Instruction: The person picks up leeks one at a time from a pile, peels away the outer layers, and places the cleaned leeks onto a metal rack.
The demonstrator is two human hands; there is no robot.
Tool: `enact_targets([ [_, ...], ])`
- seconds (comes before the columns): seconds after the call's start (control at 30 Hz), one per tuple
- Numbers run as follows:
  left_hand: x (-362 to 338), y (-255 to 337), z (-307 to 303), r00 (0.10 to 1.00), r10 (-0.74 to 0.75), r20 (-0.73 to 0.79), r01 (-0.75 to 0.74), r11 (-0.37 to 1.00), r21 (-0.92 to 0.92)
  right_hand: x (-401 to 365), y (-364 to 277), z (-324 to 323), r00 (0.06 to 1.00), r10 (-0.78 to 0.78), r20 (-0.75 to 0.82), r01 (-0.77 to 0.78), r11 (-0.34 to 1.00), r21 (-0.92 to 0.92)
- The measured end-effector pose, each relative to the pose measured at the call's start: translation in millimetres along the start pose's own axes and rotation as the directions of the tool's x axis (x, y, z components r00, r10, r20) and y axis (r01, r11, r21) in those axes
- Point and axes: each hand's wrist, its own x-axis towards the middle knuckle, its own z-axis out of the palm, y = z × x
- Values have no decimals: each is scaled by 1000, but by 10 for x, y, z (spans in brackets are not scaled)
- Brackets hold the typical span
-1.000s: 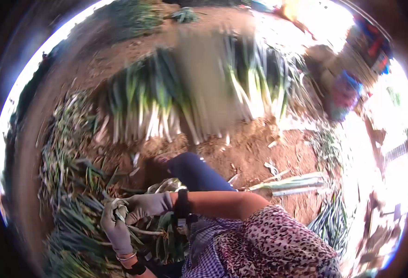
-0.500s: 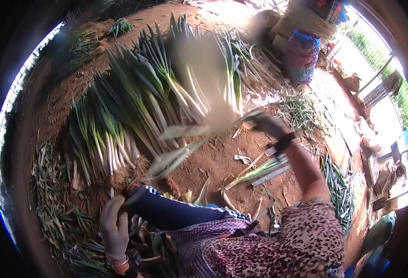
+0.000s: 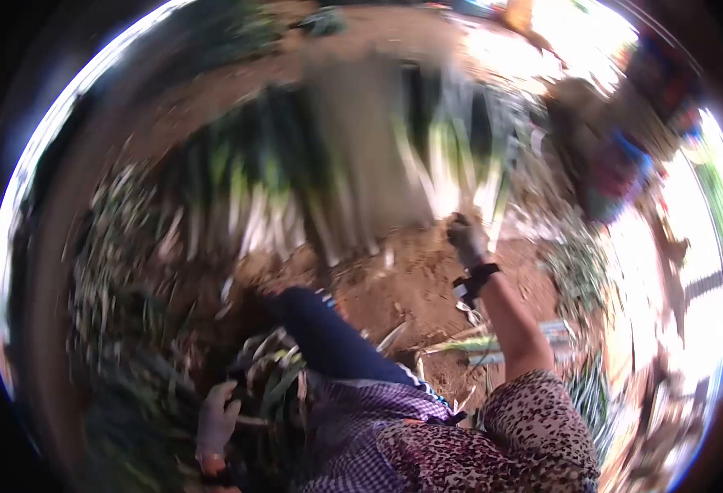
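My right hand point(image 3: 468, 240), gloved and with a dark band at the wrist, is closed at the root ends of the leeks point(image 3: 254, 222) that lie in a wide row on the soil. What its fingers hold is too blurred to make out. My left hand point(image 3: 217, 421), also gloved, is low at the left with its fingers apart and nothing visible in them. Loose leaves point(image 3: 275, 386) lie beside it. A pale blur covers the middle of the leek row.
My bent knee point(image 3: 316, 320) is between my hands. Trimmed greens point(image 3: 119, 255) cover the ground at the left. A single leek point(image 3: 460, 345) lies by my right forearm. A filled net sack point(image 3: 616, 177) stands at the upper right, near more green scraps point(image 3: 579, 271).
The view has turned, and the row appears farther right and blurred. My right hand is now at the root ends; the long leaves it held are no longer visible. My left hand appears lower.
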Motion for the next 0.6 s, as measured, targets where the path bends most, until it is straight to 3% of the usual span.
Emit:
enact_targets([
  [0.03, -130, -16, -9, 1000, -3, 11, 3, 1000, 25, -151, 273, 1202, 992, -116, 46, 124, 934, -336],
  [0.07, -270, -47, -35, 1000, -20, 20, 19, 999, 46, -397, 424, 2020, 923, -43, 381, 204, 897, -392],
  [0.13, -587, -250, -97, 996, -92, 24, 90, 994, 58, -979, 757, 3442, 687, 203, 697, 248, 837, -488],
  [0.17, -792, -460, -89, 993, -76, -93, 78, 997, 11, -1189, 1190, 3895, 541, 332, 773, 166, 858, -485],
  [0.2, -966, -681, -71, 977, -53, -206, 49, 999, -20, -1391, 1592, 4254, 380, 437, 815, 85, 861, -501],
  [0.23, -1100, -910, -58, 955, -115, -272, 99, 993, -71, -1599, 1928, 4549, 253, 454, 854, 402, 754, -520],
  [0.27, -1262, -1088, -39, 931, -167, -326, 134, 984, -121, -1812, 2281, 4723, 158, 508, 847, 442, 731, -521],
  [0.33, -1558, -1294, 12, 806, -390, -445, 207, 890, -406, -2130, 3150, 4810, 11, 594, 804, 528, 679, -509],
  [0.4, -1809, -1536, 77, 648, -593, -477, 218, 746, -629, -2053, 4544, 4465, -247, 637, 730, 126, 769, -627],
  [0.43, -1944, -1692, 166, 563, -680, -470, 212, 668, -713, -2081, 5056, 4310, -184, 753, 632, 591, 598, -541],
  [0.5, -2180, -1920, 275, 388, -822, -417, 212, 520, -828, -2397, 5369, 4367, 32, 842, 539, 805, 298, -514],
  [0.53, -2208, -1946, 254, 363, -834, -415, 147, 491, -859, -2664, 5177, 4523, 121, 873, 472, 659, 285, -696],
  [0.6, -2150, -1863, 34, 312, -854, -416, 20, 444, -896, -3037, 5267, 4649, 202, 901, 385, 500, 243, -831],
])
